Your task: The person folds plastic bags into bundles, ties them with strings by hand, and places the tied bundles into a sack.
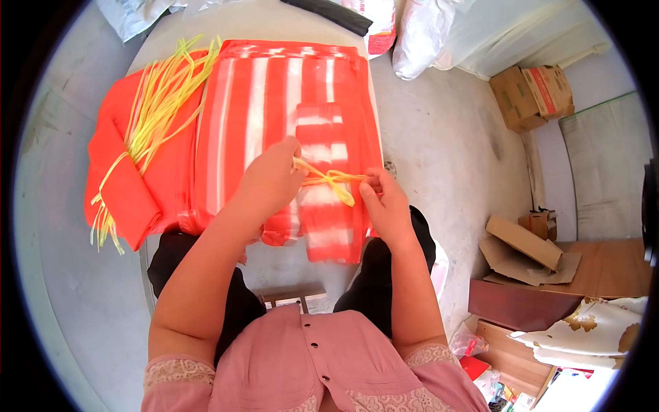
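Observation:
A folded red and white striped bundle (322, 223) lies on a wide stack of red and white striped sheets (237, 103). Around its middle runs a yellow tie (334, 180), looped into a bow on top. My left hand (273, 175) pinches the tie at the bundle's left side, its fingers closed. On the right, my right hand (383, 199) has the other end between thumb and fingers. A bunch of loose yellow strips (154, 113) rests on plain red material (127, 185) at the left.
The stack sits on a pale table (199, 29) over my knees. A dark roll (333, 15) and white bags (422, 41) are at the back. Cardboard boxes (528, 96) stand back right. An opened carton (525, 254) lies on a brown wooden surface (607, 268) at right.

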Demonstrator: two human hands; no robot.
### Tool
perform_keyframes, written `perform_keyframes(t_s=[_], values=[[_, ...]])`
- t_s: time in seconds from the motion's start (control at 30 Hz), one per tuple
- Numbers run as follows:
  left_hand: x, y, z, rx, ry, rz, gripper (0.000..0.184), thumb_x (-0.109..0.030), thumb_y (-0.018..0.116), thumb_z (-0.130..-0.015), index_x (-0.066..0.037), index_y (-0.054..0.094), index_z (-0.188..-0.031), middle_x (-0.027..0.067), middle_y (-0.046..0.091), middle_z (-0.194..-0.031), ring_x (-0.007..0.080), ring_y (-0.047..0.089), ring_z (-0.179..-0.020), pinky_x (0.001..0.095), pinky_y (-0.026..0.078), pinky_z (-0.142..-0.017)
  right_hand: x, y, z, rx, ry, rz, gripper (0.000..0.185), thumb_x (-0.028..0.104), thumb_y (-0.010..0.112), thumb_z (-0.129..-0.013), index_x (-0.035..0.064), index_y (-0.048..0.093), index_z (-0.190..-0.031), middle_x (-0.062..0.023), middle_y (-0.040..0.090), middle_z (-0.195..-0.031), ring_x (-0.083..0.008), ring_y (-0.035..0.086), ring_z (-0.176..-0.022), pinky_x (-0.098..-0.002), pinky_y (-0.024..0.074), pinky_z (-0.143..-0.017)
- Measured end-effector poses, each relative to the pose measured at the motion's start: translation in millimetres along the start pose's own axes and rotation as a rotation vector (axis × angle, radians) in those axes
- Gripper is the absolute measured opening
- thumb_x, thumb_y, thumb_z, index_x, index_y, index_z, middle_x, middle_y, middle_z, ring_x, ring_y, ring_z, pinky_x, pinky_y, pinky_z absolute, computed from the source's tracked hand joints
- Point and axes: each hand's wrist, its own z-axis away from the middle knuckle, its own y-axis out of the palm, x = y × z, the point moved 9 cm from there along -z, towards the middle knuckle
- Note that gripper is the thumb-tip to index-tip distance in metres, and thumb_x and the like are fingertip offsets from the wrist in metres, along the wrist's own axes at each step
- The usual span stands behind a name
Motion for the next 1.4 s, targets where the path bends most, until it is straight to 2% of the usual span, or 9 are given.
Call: perform_keyframes(t_s=[0.13, 0.43, 0.53, 0.63, 0.73, 0.83, 1.03, 1.23, 1.4], values=[[10, 22, 10, 0.194, 0.048, 0.128, 0.019, -0.016, 0.074, -0.093, 0.0, 0.068, -0.103, 0.0124, 0.064, -0.102, 0.0227, 0.066, -0.09, 0.0357, 0.054, -0.081, 5, 18, -4, 0.078, 0.046, -0.043, 0.045, 0.014, 0.067, -0.102, 0.0006, 0.055, -0.144, -0.009, 0.069, -0.106, -0.0172, 0.066, -0.095, -0.0321, 0.0551, -0.087], [17, 17, 29, 0.249, -0.052, 0.251, 0.034, -0.025, 0.073, -0.096, 0.0, 0.072, -0.12, 0.0151, 0.068, -0.114, 0.0259, 0.067, -0.101, 0.0385, 0.055, -0.09, 33, 24, -6, 0.188, 0.187, 0.206, 0.059, 0.018, 0.061, -0.106, 0.003, 0.038, -0.157, -0.0123, 0.067, -0.119, -0.0221, 0.067, -0.105, -0.0356, 0.0545, -0.092], [10, 13, 39, 0.397, -0.136, 0.377, 0.045, -0.033, 0.069, -0.102, -0.002, 0.065, -0.134, 0.0155, 0.069, -0.126, 0.0258, 0.068, -0.111, 0.039, 0.055, -0.095, 41, 28, -6, 0.23, 0.177, -0.163, 0.062, 0.019, 0.058, -0.107, 0.0042, 0.03, -0.16, -0.0134, 0.066, -0.124, -0.0244, 0.067, -0.111, -0.0379, 0.0536, -0.097], [26, 23, 47, 0.416, -0.391, 1.065, 0.052, -0.041, 0.064, -0.106, -0.004, 0.057, -0.143, 0.014, 0.07, -0.13, 0.024, 0.07, -0.113, 0.0394, 0.057, -0.096, 104, 25, 15, 0.246, 0.084, -0.627, 0.062, 0.017, 0.056, -0.108, 0.0051, 0.027, -0.161, -0.0134, 0.063, -0.129, -0.0257, 0.066, -0.115, -0.0391, 0.0521, -0.101], [36, 33, 49, 0.519, -0.556, 1.43, 0.052, -0.044, 0.061, -0.107, -0.007, 0.053, -0.144, 0.0115, 0.07, -0.127, 0.0216, 0.072, -0.109, 0.0391, 0.06, -0.091, 141, 20, 22, 0.223, -0.067, -0.701, 0.058, 0.017, 0.059, -0.106, 0.0029, 0.038, -0.158, -0.0158, 0.06, -0.136, -0.0261, 0.063, -0.124, -0.0379, 0.0532, -0.102], [40, 30, 49, 0.383, -0.494, 1.283, 0.043, -0.036, 0.062, -0.107, -0.008, 0.055, -0.138, 0.0089, 0.071, -0.126, 0.02, 0.074, -0.104, 0.0382, 0.062, -0.085, 98, 32, 5, 0.141, -0.083, -0.215, 0.06, 0.011, 0.061, -0.104, 0.0023, 0.036, -0.158, -0.0157, 0.058, -0.139, -0.0246, 0.062, -0.125, -0.0381, 0.0523, -0.105], [47, 55, 44, 0.374, -0.54, 1.194, 0.032, -0.01, 0.061, -0.102, -0.008, 0.056, -0.133, 0.0076, 0.07, -0.125, 0.0203, 0.073, -0.106, 0.0403, 0.063, -0.086, 27, 60, 39, 0.098, 0.171, -0.56, 0.059, 0.013, 0.061, -0.105, 0.003, 0.038, -0.159, -0.0096, 0.053, -0.145, -0.0184, 0.057, -0.124, -0.0349, 0.0487, -0.105], [10, 74, 43, 0.515, -0.508, 1.395, 0.043, -0.011, 0.059, -0.103, -0.005, 0.047, -0.144, 0.0115, 0.067, -0.131, 0.0253, 0.069, -0.119, 0.0449, 0.061, -0.094, -3, 40, 46, 0.063, 0.377, -0.825, 0.068, 0.009, 0.066, -0.102, 0.0004, 0.033, -0.161, -0.0153, 0.061, -0.138, -0.0212, 0.061, -0.125, -0.0348, 0.0499, -0.106], [-9, 99, 60, 0.394, -0.529, 1.3, 0.06, -0.008, 0.067, -0.099, -0.004, 0.036, -0.151, 0.0142, 0.056, -0.143, 0.027, 0.062, -0.127, 0.0473, 0.058, -0.101, -22, 29, 55, -0.037, 0.359, -0.886, 0.073, 0.008, 0.068, -0.101, 0.0008, 0.03, -0.163, -0.0146, 0.067, -0.131, -0.0206, 0.064, -0.119, -0.0344, 0.052, -0.103]])
